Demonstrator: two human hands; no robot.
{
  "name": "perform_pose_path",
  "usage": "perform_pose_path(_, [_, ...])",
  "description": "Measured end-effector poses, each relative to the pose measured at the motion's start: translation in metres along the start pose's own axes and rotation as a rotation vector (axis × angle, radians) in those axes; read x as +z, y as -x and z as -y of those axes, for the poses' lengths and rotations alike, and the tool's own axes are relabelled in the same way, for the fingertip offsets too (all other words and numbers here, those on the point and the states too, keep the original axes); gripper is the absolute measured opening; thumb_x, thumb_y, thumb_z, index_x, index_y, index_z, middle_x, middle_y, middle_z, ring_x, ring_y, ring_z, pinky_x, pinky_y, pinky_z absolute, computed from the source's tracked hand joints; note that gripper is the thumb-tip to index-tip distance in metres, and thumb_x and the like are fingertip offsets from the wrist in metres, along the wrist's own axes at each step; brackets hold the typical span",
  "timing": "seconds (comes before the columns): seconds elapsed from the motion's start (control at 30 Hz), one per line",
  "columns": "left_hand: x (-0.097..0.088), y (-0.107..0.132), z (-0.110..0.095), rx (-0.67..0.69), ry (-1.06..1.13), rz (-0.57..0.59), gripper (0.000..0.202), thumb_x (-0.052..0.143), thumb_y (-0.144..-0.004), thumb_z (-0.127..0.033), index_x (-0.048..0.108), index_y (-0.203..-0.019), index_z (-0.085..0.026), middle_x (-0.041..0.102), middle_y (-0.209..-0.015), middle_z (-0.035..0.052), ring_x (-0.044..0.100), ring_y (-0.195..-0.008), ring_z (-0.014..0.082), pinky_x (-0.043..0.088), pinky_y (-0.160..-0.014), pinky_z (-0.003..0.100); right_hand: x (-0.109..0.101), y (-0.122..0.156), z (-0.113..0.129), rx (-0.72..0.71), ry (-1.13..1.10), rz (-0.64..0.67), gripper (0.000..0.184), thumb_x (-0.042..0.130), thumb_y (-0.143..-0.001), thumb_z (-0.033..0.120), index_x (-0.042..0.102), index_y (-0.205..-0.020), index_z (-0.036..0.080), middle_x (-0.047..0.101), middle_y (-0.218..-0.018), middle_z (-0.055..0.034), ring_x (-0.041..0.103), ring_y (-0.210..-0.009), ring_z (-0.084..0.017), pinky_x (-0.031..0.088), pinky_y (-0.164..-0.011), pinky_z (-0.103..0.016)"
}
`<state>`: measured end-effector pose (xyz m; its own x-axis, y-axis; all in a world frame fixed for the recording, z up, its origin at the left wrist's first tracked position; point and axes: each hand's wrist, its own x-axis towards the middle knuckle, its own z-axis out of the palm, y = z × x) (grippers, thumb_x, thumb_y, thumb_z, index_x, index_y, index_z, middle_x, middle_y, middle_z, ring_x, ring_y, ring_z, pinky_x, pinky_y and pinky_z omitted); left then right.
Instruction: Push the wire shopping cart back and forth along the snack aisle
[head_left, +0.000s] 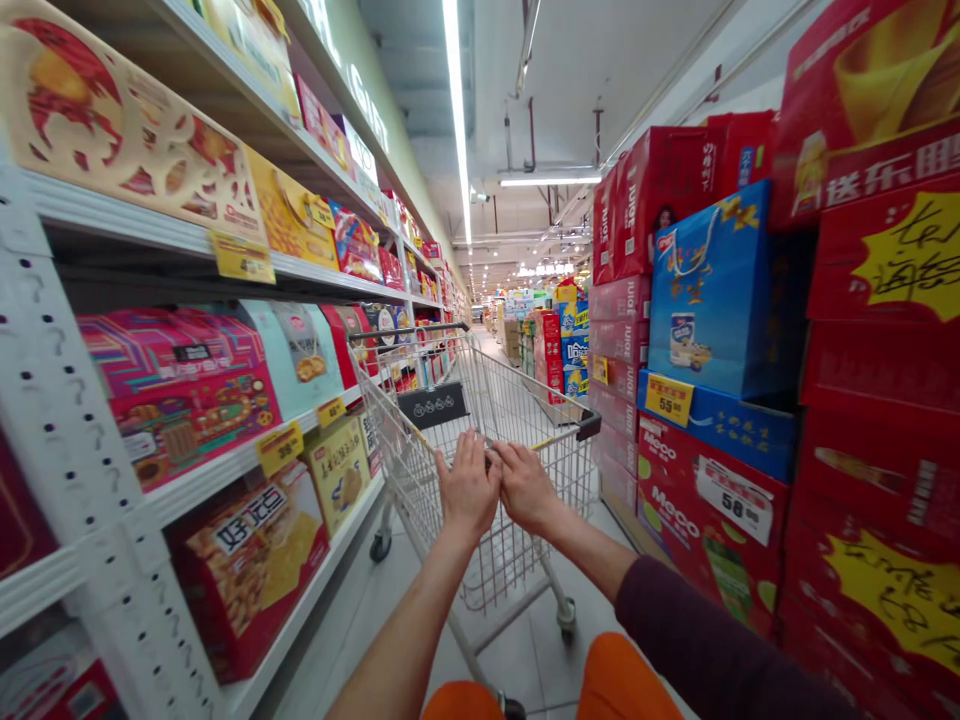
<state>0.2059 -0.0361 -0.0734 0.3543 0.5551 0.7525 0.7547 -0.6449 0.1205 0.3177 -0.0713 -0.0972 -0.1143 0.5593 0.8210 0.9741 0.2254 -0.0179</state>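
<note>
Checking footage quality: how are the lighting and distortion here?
Head view: ceiling light strip gives even light, no harsh shadows; wide-angle distortion bends the shelf upright and red cartons at the edges; left hand and right hand on the cart handle look sharp.

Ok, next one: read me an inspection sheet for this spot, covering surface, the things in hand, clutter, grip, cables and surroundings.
surface: pale grey tiled aisle floor
job's things: silver wire shopping cart with black-capped handle
clutter: red cardboard cartons stacked along the right side
grip: left hand and right hand curled over the handle, side by side
cables: nothing seen
surroundings: white metal shelving of colourful boxes, yellow price tags, ceiling strip light
</note>
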Motion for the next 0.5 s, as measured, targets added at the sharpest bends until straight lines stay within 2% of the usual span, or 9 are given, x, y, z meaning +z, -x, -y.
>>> perform_pose_path(0.13, [-0.002, 0.004, 0.009, 0.010, -0.099, 0.037, 0.046, 0.036, -0.087, -0.033, 0.052, -0.124, -0.010, 0.045, -0.137, 0.0160, 0.040, -0.129, 0.0269, 0.023, -0.109, 0.054, -0.003, -0.013, -0.003, 0.165, 0.067, 0.095, 0.035, 0.044, -0.086, 0.014, 0.057, -0.118, 0.010, 0.054, -0.125, -0.0156, 0.044, -0.111, -0.026, 0.038, -0.093, -0.040])
perform_pose_path(0.27, [-0.006, 0.004, 0.017, -0.038, -0.136, 0.106, 0.045, 0.033, -0.088, -0.030, 0.051, -0.126, -0.013, 0.044, -0.139, 0.0124, 0.037, -0.131, 0.0246, 0.020, -0.111, 0.051, 0.001, -0.028, 0.011, 0.107, 0.014, 0.160, 0.035, 0.044, -0.087, 0.017, 0.055, -0.120, 0.014, 0.051, -0.130, -0.0114, 0.042, -0.116, -0.022, 0.033, -0.097, -0.036])
perform_pose_path(0.4, [-0.007, 0.003, 0.024, -0.056, -0.145, 0.129, 0.044, 0.036, -0.088, -0.030, 0.051, -0.127, -0.016, 0.044, -0.139, 0.0106, 0.034, -0.133, 0.0249, 0.016, -0.111, 0.052, 0.002, -0.034, 0.019, 0.087, 0.036, 0.277, 0.032, 0.043, -0.087, 0.022, 0.056, -0.116, 0.018, 0.057, -0.120, -0.0093, 0.046, -0.109, -0.022, 0.032, -0.093, -0.038])
perform_pose_path(0.5, [-0.007, 0.004, 0.026, -0.080, -0.152, 0.122, 0.044, 0.039, -0.086, -0.028, 0.049, -0.128, -0.016, 0.042, -0.140, 0.0108, 0.034, -0.133, 0.0254, 0.014, -0.112, 0.054, -0.001, -0.034, 0.016, 0.120, 0.058, 0.300, 0.030, 0.045, -0.085, 0.022, 0.057, -0.112, 0.018, 0.059, -0.114, -0.0089, 0.048, -0.105, -0.022, 0.032, -0.092, -0.039])
